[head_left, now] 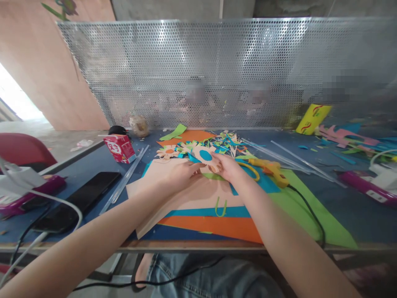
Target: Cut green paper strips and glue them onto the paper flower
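Both hands meet over the middle of the table on a peach paper flower [207, 157] with a blue oval centre. My left hand [180, 172] pinches its left edge and my right hand [228, 167] grips its right side. Under the hands lie a peach sheet [192, 196] and blue, orange and green sheets [217, 225]. A second paper flower with an orange centre [168, 152] lies just beyond my left hand. A yellow glue gun [270, 169] rests right of my right hand, its black cord trailing off the front edge.
A red carton [120, 148] and clear glue sticks [127, 178] lie at left, with a black phone [77, 200] and a power strip [27, 188]. Paper scraps [229, 142] pile behind the flower. More glue sticks [288, 159] and a pink strip [366, 188] are at right. A perforated metal screen [217, 70] backs the table.
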The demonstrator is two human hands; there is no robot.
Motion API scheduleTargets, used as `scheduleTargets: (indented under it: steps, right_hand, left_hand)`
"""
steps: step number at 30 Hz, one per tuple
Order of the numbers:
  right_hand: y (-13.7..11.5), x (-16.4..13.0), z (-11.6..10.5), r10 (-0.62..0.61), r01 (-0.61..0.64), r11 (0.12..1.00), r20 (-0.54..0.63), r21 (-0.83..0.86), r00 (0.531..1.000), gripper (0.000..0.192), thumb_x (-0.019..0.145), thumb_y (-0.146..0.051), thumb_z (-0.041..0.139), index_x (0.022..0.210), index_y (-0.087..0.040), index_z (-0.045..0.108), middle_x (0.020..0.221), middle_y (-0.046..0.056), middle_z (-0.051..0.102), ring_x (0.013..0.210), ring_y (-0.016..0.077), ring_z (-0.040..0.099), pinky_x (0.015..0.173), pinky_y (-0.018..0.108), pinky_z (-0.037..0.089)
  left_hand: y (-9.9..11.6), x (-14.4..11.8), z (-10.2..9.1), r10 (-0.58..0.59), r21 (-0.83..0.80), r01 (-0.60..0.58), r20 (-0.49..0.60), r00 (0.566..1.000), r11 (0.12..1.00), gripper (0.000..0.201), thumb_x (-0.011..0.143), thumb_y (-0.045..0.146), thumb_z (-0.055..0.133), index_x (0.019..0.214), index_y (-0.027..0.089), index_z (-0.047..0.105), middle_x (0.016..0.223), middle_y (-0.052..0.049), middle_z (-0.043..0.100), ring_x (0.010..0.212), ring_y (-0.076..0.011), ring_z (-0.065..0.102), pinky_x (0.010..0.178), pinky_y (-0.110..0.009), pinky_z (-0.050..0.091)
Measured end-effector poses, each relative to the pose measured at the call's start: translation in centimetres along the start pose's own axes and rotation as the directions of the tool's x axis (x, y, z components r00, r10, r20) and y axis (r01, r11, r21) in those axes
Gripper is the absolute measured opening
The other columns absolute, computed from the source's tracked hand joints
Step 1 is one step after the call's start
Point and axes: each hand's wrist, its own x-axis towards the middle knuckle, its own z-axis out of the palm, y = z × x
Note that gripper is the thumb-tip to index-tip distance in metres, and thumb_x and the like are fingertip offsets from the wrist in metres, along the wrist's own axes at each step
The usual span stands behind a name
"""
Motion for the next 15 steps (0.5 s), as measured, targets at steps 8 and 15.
scheduleTargets:
  steps: [8, 15]
  right_hand:
    - [0.1, 0.1, 0.0, -0.008, 0.008, 1.0, 0.003, 0.016, 1.0, 0.023, 0.09, -0.028, 0.053, 0.108, -0.014, 0.054, 0.104, 0.006, 0.057, 0.084, 0.0167, 0.059, 0.07, 0.033, 0.052]
    - [-0.1, 0.0, 0.3, 0.0, 0.002, 0.999, -0.029, 0.036, 1.0, 0.024, 0.09, -0.027, 0.054, 0.11, -0.014, 0.054, 0.106, 0.007, 0.056, 0.086, 0.0174, 0.059, 0.072, 0.035, 0.052]
  left_hand:
    - [0.2, -0.6, -1.3, -0.023, -0.122, 0.013, -0.084, 0.996, 0.992, 0.022, 0.078, 0.019, 0.048, 0.097, 0.019, 0.059, 0.084, -0.002, 0.066, 0.072, -0.0142, 0.06, 0.065, -0.024, 0.046]
    - [3.8, -6.5, -3.7, 0.195, -0.204, -0.171, 0.102, 0.976, 0.964, 0.026, 0.085, 0.024, 0.047, 0.109, 0.023, 0.058, 0.105, -0.001, 0.066, 0.093, -0.0149, 0.062, 0.083, -0.026, 0.047]
